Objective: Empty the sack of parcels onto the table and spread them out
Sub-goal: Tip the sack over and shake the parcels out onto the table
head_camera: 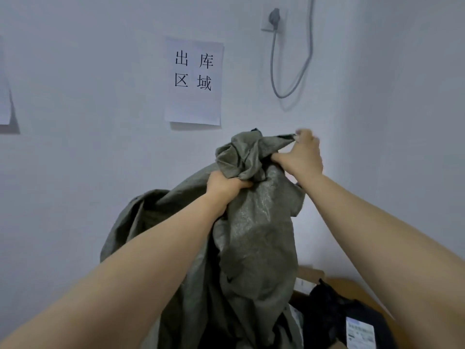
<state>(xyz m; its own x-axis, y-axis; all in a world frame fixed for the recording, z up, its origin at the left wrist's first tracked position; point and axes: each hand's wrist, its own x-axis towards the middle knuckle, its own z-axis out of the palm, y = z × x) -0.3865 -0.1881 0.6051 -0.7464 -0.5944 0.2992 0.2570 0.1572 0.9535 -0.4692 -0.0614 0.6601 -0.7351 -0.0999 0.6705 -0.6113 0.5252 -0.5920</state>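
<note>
I hold a grey-green woven sack (pixel 254 235) up in front of the wall, bunched at its upper end. My left hand (pixel 224 183) is clenched on a fold of the sack's left side. My right hand (pixel 300 154) grips the bunched top corner a little higher. The sack hangs down limp between my arms. Below its lower right, a black plastic parcel (pixel 334 316) with a white shipping label lies on a brown surface (pixel 357 290). A cardboard box corner (pixel 310 273) shows behind it.
A white wall stands close in front, with a printed paper sign (pixel 193 81) taped to it. A socket with a grey plug and looping cable (pixel 289 79) is at the upper right. Another sheet of paper (pixel 5 102) hangs at the left edge.
</note>
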